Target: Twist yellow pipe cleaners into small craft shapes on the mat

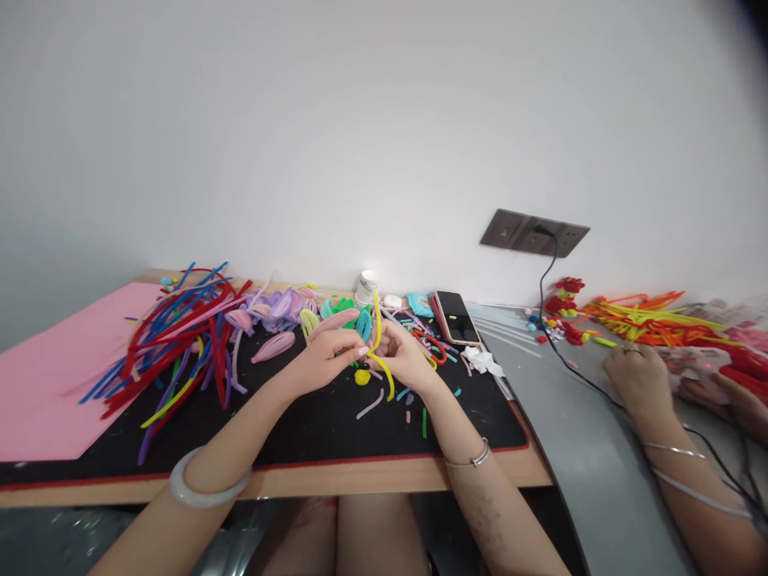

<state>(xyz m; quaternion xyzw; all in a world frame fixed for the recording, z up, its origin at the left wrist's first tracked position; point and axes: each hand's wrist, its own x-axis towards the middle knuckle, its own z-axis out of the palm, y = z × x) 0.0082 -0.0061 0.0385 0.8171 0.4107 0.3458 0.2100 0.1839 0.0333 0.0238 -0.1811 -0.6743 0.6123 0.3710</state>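
My left hand [327, 358] is closed in a pinch beside a yellow pipe cleaner [378, 320], above the black mat [288, 440]. My right hand [401, 352] has its fingers curled round the same pipe cleaner, whose one end points up and the other hangs down in a curve. A small round yellow piece [362, 377] shows just below the fingertips. Pink, green and teal looped pieces [363, 325] stand behind my hands. Short cut bits of pipe cleaner lie near my right wrist.
Red and blue pipe cleaners [180, 336] and a pink sheet [66, 360] lie left. Behind are lilac loops [282, 307] and a paper cup [366, 286]. A phone [457, 318] and tissue [483, 361] lie right. Another person's hands work over the grey table [600, 456].
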